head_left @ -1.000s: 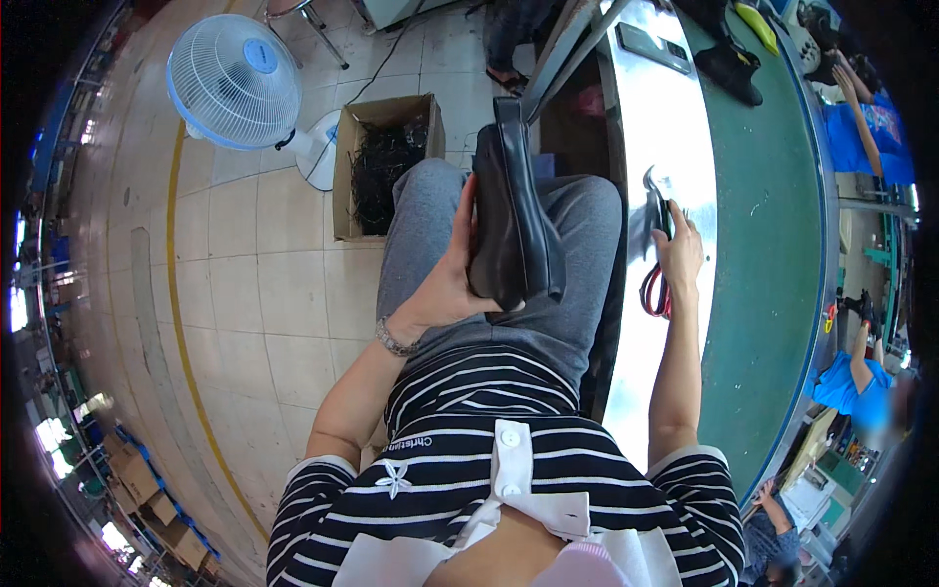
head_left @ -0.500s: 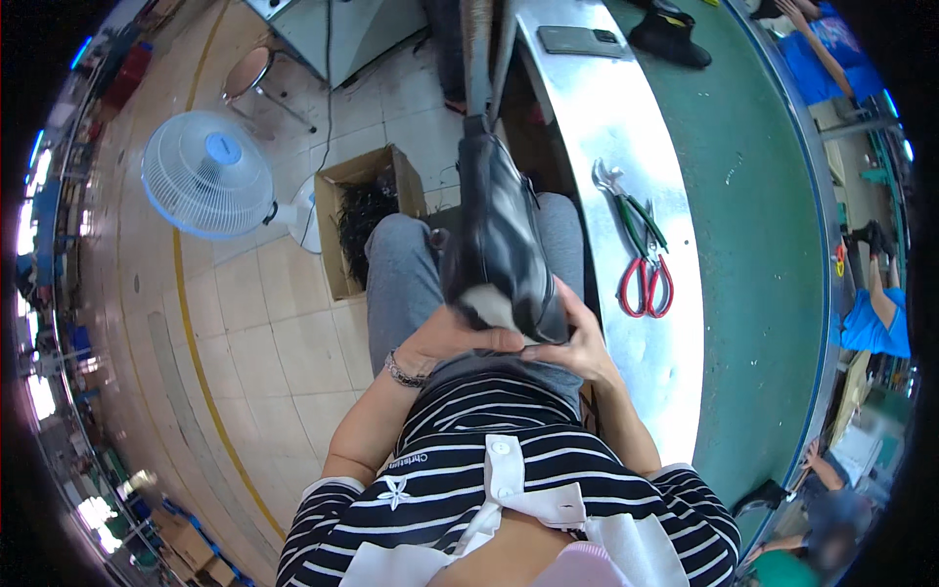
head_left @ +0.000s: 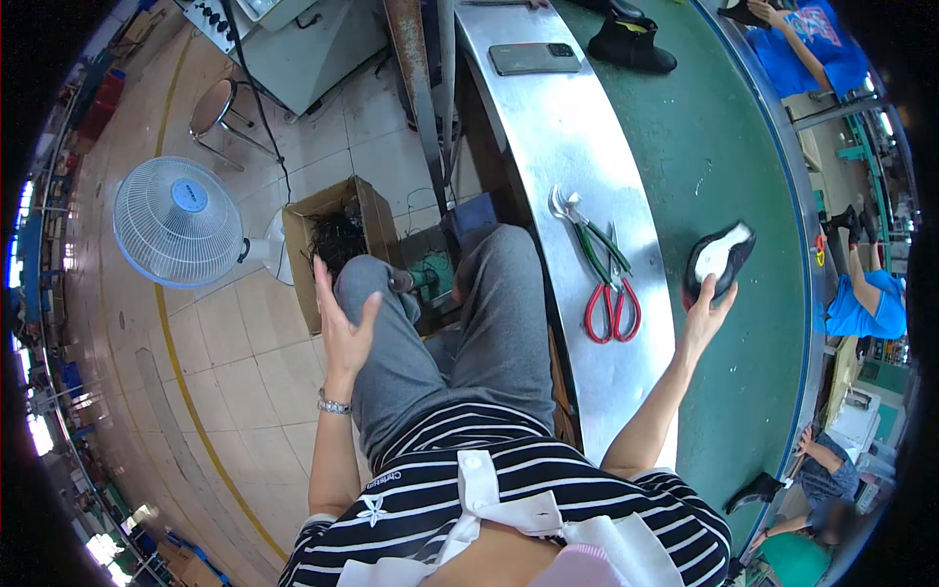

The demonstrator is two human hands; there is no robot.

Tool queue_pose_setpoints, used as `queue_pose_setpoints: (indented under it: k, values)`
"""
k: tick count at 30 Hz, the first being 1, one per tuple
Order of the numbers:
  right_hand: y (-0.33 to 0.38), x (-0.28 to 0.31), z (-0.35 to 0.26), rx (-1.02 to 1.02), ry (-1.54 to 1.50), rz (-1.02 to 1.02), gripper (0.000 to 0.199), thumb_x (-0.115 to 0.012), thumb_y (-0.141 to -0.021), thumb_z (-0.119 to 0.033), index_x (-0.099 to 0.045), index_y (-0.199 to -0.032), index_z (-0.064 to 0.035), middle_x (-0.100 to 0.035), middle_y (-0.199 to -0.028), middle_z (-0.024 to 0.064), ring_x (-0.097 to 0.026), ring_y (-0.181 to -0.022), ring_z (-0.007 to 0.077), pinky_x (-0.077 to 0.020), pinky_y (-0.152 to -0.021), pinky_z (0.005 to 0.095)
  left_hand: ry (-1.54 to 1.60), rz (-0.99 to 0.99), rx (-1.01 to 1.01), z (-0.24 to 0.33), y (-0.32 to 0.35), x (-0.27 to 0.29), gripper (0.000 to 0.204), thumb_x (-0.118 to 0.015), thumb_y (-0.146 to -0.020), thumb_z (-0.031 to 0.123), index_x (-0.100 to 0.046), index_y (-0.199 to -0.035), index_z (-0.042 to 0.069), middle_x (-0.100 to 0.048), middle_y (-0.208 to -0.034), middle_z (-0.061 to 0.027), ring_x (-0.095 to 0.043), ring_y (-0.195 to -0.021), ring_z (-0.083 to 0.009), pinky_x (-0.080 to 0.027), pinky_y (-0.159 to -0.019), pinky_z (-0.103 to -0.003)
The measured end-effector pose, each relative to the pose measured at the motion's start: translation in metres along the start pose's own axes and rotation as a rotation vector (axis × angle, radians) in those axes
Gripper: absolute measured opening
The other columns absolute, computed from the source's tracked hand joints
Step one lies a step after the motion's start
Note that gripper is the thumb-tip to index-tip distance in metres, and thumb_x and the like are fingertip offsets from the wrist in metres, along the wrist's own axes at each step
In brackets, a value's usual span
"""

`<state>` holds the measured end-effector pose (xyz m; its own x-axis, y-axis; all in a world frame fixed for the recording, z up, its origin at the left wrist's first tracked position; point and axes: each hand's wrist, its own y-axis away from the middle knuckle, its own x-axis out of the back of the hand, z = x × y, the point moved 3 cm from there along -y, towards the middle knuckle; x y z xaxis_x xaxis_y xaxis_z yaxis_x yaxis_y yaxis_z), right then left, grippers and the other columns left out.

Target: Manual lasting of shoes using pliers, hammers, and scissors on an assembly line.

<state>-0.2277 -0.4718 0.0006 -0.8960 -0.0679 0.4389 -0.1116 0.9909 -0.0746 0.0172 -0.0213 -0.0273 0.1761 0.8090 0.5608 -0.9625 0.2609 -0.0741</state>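
Note:
My right hand point(head_left: 706, 318) is stretched out to the right over the green surface point(head_left: 753, 323), its fingers closed on the near end of a black boot point(head_left: 720, 260). The boot's white underside faces up. My left hand point(head_left: 346, 333) hangs beside my left knee with its fingers apart and nothing in it. Between the two arms, on the metal ledge, lie pliers with green handles point(head_left: 593, 245) and red-handled scissors point(head_left: 613, 311).
A phone point(head_left: 534, 59) lies farther along the metal ledge point(head_left: 587, 127). Black boots point(head_left: 631, 44) stand at the far end of the green surface. To my left are a cardboard box point(head_left: 377, 220) with black scraps, a fan point(head_left: 176, 223) and a stool point(head_left: 212, 106). Co-workers sit at far right.
The boot has gone from both hands in front of my lap to the right, over the green surface, in my right hand alone. My left hand has let go and moved left.

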Motion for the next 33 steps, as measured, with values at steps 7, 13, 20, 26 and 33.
queue_pose_setpoints:
  k: [7,13,20,26,33]
  values:
    - [-0.062,-0.119,-0.078,0.221,0.038,-0.563,0.039,-0.059,-0.095,-0.018,-0.055,-0.130,0.0000,-0.068,-0.074,0.0053,-0.062,-0.065,0.0082,-0.0485,-0.059,0.0224,-0.567,-0.022,0.087,-0.054,0.026,-0.034,0.074,-0.062,-0.090,0.037,-0.028,-0.150,0.009,-0.032,-0.146,-0.0304,-0.036,-0.133,-0.0445,-0.033,-0.107,-0.047]
    - [-0.192,-0.315,-0.125,0.378,-0.007,-0.611,0.058,-0.064,-0.090,-0.029,-0.048,-0.134,0.0051,-0.072,-0.079,0.0085,-0.066,-0.062,0.0115,-0.0512,-0.061,0.0240,-0.553,0.004,0.159,-0.049,0.014,-0.033,0.070,-0.063,-0.088,0.037,-0.035,-0.147,0.013,-0.037,-0.144,-0.0269,-0.043,-0.127,-0.0442,-0.038,-0.102,-0.048]
    - [-0.284,-0.405,-0.124,0.557,0.489,-0.406,0.061,-0.054,-0.089,-0.051,-0.057,-0.125,-0.0024,-0.073,-0.084,0.0093,-0.070,-0.086,0.0251,-0.0504,-0.082,0.0379,-0.549,0.009,0.180,-0.043,0.009,-0.040,0.070,-0.066,-0.085,0.034,-0.037,-0.147,0.015,-0.039,-0.144,-0.0234,-0.048,-0.121,-0.0432,-0.042,-0.097,-0.047]
    - [-0.263,-0.323,-0.079,0.302,-0.068,-0.370,0.036,-0.059,-0.094,-0.035,-0.062,-0.101,-0.0005,-0.068,-0.079,0.0080,-0.068,-0.071,0.0156,-0.0514,-0.066,0.0284,-0.485,-0.003,0.179,-0.043,0.009,-0.039,0.070,-0.067,-0.086,0.033,-0.038,-0.146,0.012,-0.038,-0.144,-0.0254,-0.044,-0.127,-0.0423,-0.038,-0.103,-0.045]
    - [-0.165,-0.173,-0.155,0.484,-0.243,-0.666,0.032,-0.061,-0.096,-0.028,-0.052,-0.073,-0.0077,-0.048,-0.063,-0.0027,-0.046,-0.055,0.0056,-0.0344,-0.051,0.0211,-0.136,0.157,-0.107,0.031,-0.010,-0.025,0.075,-0.073,-0.082,0.021,-0.036,-0.142,-0.002,-0.040,-0.144,-0.0234,-0.038,-0.133,-0.0370,-0.031,-0.111,-0.042]
